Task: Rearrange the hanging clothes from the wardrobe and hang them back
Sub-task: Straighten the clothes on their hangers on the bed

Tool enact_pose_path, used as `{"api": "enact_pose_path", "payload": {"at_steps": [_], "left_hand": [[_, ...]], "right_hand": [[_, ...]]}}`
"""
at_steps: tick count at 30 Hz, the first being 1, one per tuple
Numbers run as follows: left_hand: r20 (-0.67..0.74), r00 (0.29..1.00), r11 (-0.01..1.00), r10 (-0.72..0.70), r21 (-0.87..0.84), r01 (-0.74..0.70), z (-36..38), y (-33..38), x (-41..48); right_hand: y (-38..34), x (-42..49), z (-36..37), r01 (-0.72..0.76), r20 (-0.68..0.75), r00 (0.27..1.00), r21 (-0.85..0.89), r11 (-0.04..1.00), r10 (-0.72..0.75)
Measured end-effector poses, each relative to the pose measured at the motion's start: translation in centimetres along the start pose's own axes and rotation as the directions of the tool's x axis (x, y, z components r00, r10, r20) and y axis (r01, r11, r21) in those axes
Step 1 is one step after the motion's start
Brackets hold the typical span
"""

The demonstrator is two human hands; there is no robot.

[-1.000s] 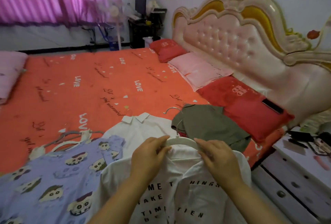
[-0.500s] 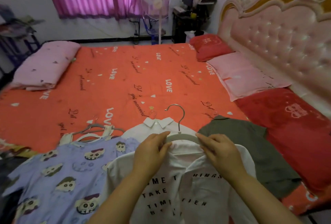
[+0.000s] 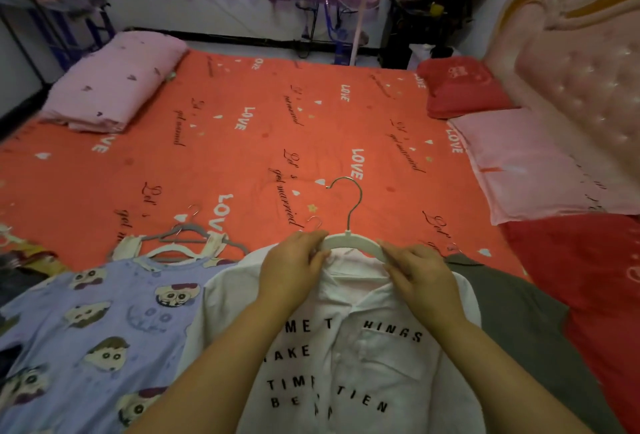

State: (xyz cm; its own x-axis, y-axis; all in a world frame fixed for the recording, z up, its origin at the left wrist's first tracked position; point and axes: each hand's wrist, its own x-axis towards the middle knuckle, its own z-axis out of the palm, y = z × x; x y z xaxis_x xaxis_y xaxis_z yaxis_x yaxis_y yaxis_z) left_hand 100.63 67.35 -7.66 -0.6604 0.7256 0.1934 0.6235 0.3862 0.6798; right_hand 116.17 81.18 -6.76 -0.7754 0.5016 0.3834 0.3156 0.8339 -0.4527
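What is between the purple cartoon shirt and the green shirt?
The white shirt with black letters, on its white hanger, lies between them; the head view shows it.

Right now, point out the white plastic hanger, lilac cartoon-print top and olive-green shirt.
White plastic hanger (image 3: 349, 240): head view, bar's middle.
Lilac cartoon-print top (image 3: 104, 329): head view, chest panel.
Olive-green shirt (image 3: 512, 312): head view, body fabric.

Both forearms reach in from near edge. Left hand (image 3: 294, 260) and right hand (image 3: 420, 272) close together, fingers curled, gripping hanger (image 3: 349, 241).
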Motion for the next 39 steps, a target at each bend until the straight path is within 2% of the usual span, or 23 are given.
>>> {"api": "enact_pose_path", "payload": {"at_steps": [11, 13, 15, 18, 21, 27, 31, 34, 39], "left_hand": [[0.007, 0.984, 0.972, -0.180, 0.156, 0.177, 9.8, -7.5, 9.8], [0.009, 0.981, 0.957, -0.193, 0.223, 0.186, 12.1, -9.9, 10.9], [0.040, 0.971, 0.927, -0.235, 0.312, 0.211, 14.6, -12.2, 11.2], [0.150, 0.930, 0.878, -0.336, 0.407, 0.252, 18.0, -15.1, 10.0], [0.240, 0.875, 0.849, -0.420, 0.443, 0.286, 20.3, -16.6, 7.3], [0.293, 0.819, 0.816, -0.494, 0.483, 0.319, 20.0, -16.4, 3.2], [0.265, 0.827, 0.811, -0.496, 0.480, 0.333, 16.8, -13.9, 1.9], [0.223, 0.846, 0.806, -0.484, 0.489, 0.332, 13.3, -11.7, 0.6], [0.150, 0.857, 0.780, -0.494, 0.511, 0.360, 6.4, -8.6, -3.0]], "right_hand": [[12.1, 7.6, 12.6, -0.034, 0.154, 0.988, 0.081, 0.996, 0.021], [14.3, 8.4, 16.0, -0.090, 0.206, 0.976, 0.065, 0.994, 0.075], [16.4, 9.0, 19.4, -0.147, 0.315, 0.937, -0.036, 0.989, 0.151], [18.8, 8.9, 23.7, -0.116, 0.492, 0.841, -0.241, 0.964, 0.224], [19.6, 6.6, 26.1, -0.116, 0.606, 0.754, -0.255, 0.960, 0.252], [17.8, 0.9, 24.4, -0.185, 0.666, 0.700, -0.178, 0.967, 0.256], [14.8, -0.5, 21.1, -0.180, 0.706, 0.676, -0.121, 0.976, 0.213], [11.8, -0.7, 18.4, -0.165, 0.710, 0.682, -0.089, 0.982, 0.178], [5.3, -0.3, 14.3, -0.055, 0.688, 0.724, -0.016, 0.998, 0.051]]}}
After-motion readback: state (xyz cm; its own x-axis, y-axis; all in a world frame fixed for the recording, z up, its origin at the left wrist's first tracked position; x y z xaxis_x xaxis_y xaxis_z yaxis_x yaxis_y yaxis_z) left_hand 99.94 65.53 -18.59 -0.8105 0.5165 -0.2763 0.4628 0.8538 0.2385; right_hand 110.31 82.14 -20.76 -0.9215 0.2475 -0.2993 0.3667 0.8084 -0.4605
